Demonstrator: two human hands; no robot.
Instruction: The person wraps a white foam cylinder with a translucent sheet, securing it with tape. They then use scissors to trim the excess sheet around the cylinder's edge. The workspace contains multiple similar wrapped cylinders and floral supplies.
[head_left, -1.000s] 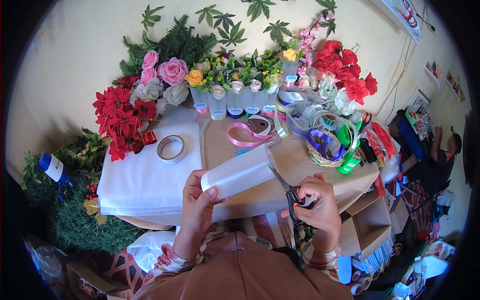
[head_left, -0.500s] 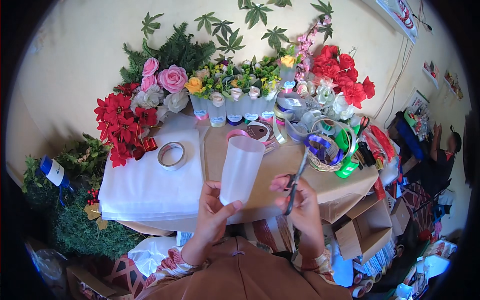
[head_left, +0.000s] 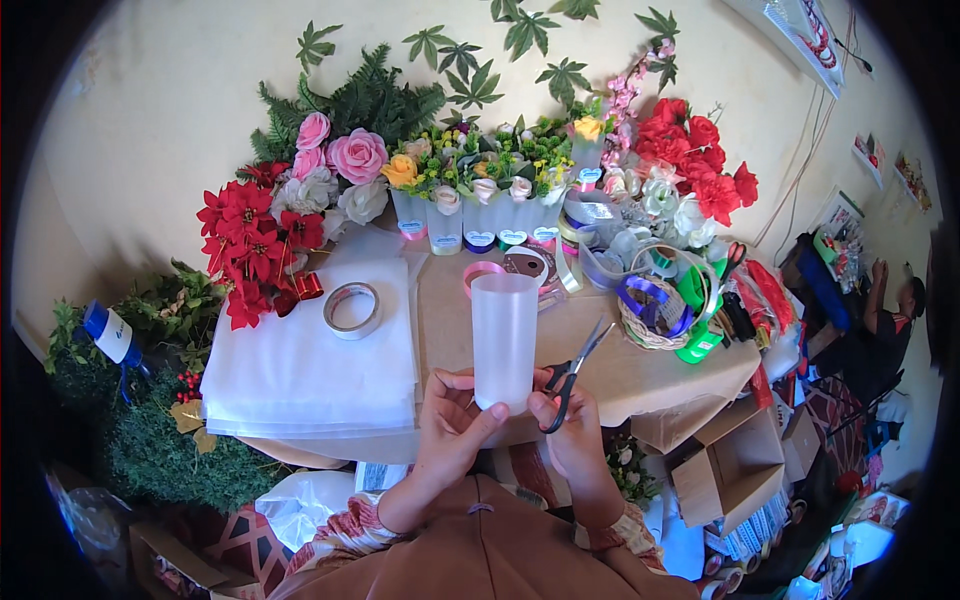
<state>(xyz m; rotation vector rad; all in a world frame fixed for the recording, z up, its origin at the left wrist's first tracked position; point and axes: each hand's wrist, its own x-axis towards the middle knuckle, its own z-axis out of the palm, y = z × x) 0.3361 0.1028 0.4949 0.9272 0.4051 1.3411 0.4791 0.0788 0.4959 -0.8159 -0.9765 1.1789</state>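
A frosted, translucent cylinder (head_left: 504,335) stands upright in front of me, just above the near edge of the table. My left hand (head_left: 455,420) grips its lower left side, thumb across the front near the bottom. In my right hand (head_left: 575,425) is a pair of scissors (head_left: 572,380) with black handles, blades apart and pointing up and to the right. That hand is close to the cylinder's lower right side; whether its fingers touch it I cannot tell. Behind the cylinder lies a roll of pink ribbon (head_left: 482,279).
White translucent sheets (head_left: 310,375) with a tape roll (head_left: 352,308) cover the table's left. Several frosted vases of artificial flowers (head_left: 480,222) line the back. A wicker basket (head_left: 655,310) holds purple ribbon at right. An open cardboard box (head_left: 730,465) sits below; a person (head_left: 890,325) is far right.
The cylinder has gone from tilted to upright and shifted slightly right. My right hand with the scissors has moved left, close to it, and the scissor blades have spread.
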